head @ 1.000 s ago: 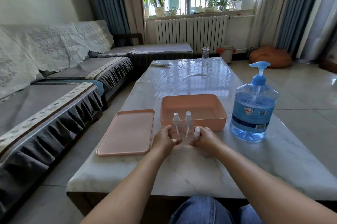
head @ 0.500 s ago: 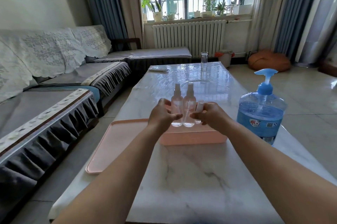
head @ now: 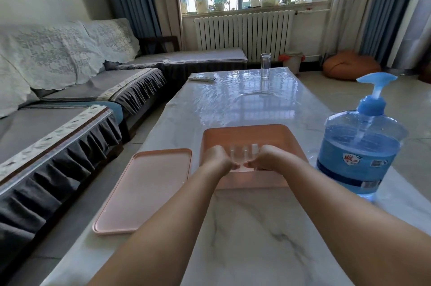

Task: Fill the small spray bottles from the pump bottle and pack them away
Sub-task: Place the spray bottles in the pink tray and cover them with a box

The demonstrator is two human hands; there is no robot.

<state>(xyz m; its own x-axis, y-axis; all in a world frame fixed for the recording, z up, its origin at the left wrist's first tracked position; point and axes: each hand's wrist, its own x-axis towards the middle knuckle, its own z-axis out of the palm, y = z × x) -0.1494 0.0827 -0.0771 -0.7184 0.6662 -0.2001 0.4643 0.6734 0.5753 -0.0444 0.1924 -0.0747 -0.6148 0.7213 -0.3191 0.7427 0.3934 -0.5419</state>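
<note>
Inside the peach box, the left hand and right hand grip the small spray bottles between them — lid lying left, pump bottle standing right.

Head-worn view, forward-down over table

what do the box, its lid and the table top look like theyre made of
Box: matte peach plastic, going by its smooth moulded rounded walls. Lid: same peach plastic, slight sheen. Table top: glossy white stone, probably marble, with grey veins and window reflections.
</note>
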